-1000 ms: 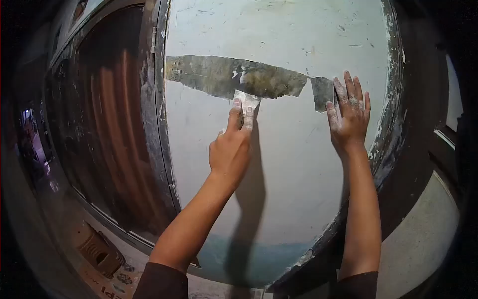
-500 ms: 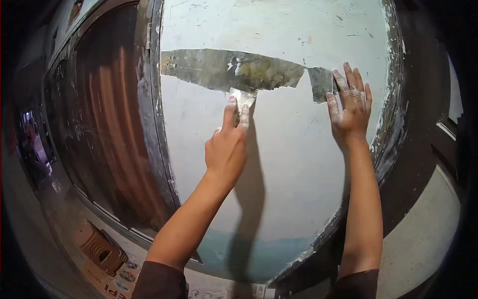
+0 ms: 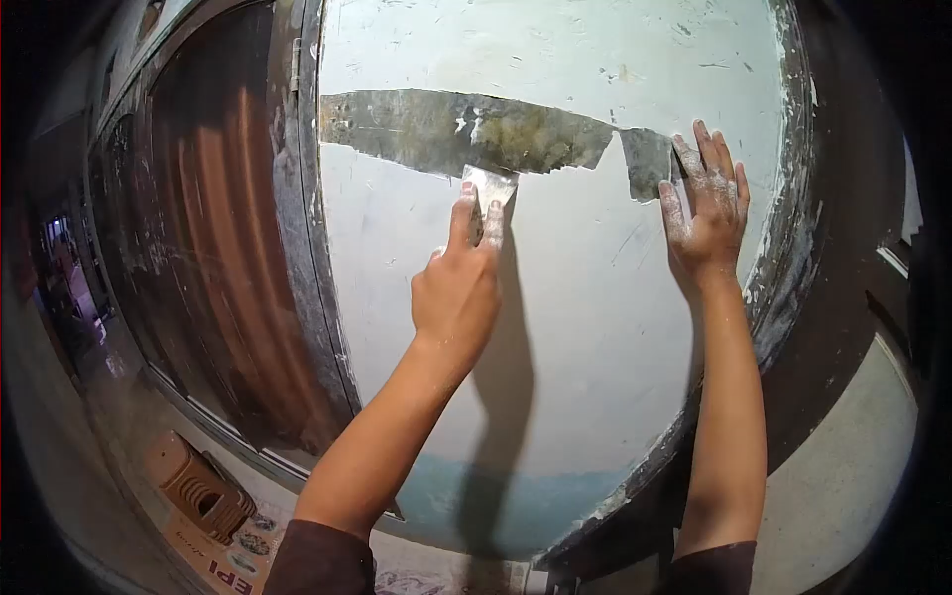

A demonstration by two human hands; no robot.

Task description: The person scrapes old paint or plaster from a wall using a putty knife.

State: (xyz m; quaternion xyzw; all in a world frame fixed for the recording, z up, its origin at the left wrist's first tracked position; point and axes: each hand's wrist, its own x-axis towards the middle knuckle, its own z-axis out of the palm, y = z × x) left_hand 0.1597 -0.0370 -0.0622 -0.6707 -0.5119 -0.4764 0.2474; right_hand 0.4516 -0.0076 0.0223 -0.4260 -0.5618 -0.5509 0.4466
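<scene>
My left hand (image 3: 458,288) is wrapped round a putty knife (image 3: 491,186), with the index finger and another finger laid along its blade. The blade's edge meets the lower border of a bare grey-brown strip (image 3: 416,129) on the pale painted panel (image 3: 575,297). White dust coats my fingertips. Farther right, my right hand (image 3: 709,213) lies flat on the panel with fingers spread, beside a small bare patch (image 3: 647,164). The knife's handle is hidden inside my left hand.
A dark, paint-chipped frame (image 3: 783,238) borders the panel on the right. To the left is a dark door (image 3: 213,248) with a reddish-brown curtain-like surface. Stacked brown plastic stools (image 3: 198,491) and printed cardboard (image 3: 213,555) are on the floor at lower left.
The view has shifted slightly. The putty knife stays at the strip's lower border in my left hand, and my right hand remains flat on the panel.
</scene>
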